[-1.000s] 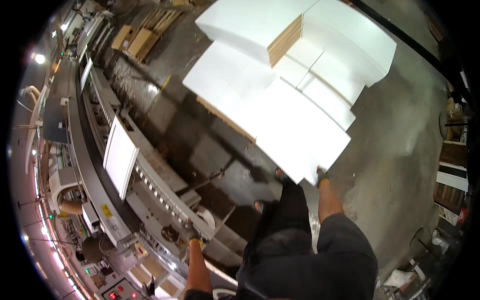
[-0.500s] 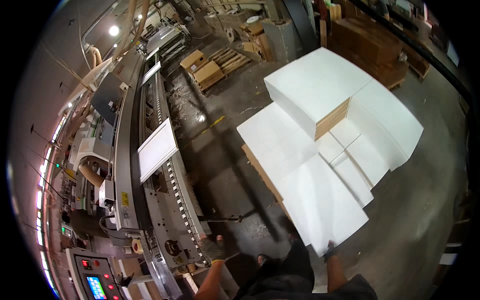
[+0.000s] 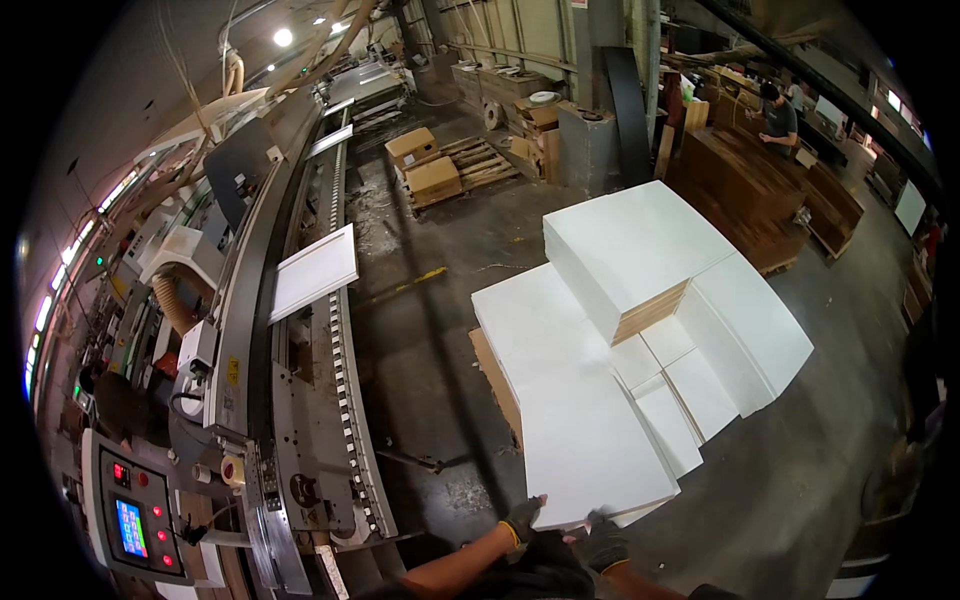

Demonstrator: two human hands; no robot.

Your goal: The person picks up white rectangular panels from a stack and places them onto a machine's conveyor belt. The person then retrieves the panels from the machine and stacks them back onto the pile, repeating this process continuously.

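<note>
A large white panel lies on top of the near end of a stack of white boards. At its near left corner, my left hand, in a dark fingerless glove, is closed on the edge with the thumb on top. Close beside it, my right hand, gloved the same way, is at the panel's near edge, its fingers partly hidden and slightly blurred. Beyond rises a taller block of stacked white boards. Smaller white boards lie in the recess to the right of the panel.
A long edge-working machine runs along the left, carrying a white framed panel. Its control box has a lit screen. Cardboard boxes sit by a pallet farther off. A person stands behind brown stacks.
My left hand has left the machine's edge and come right to the panel's near left corner. My right hand has moved left along the near edge. The view has turned and tilted up.
</note>
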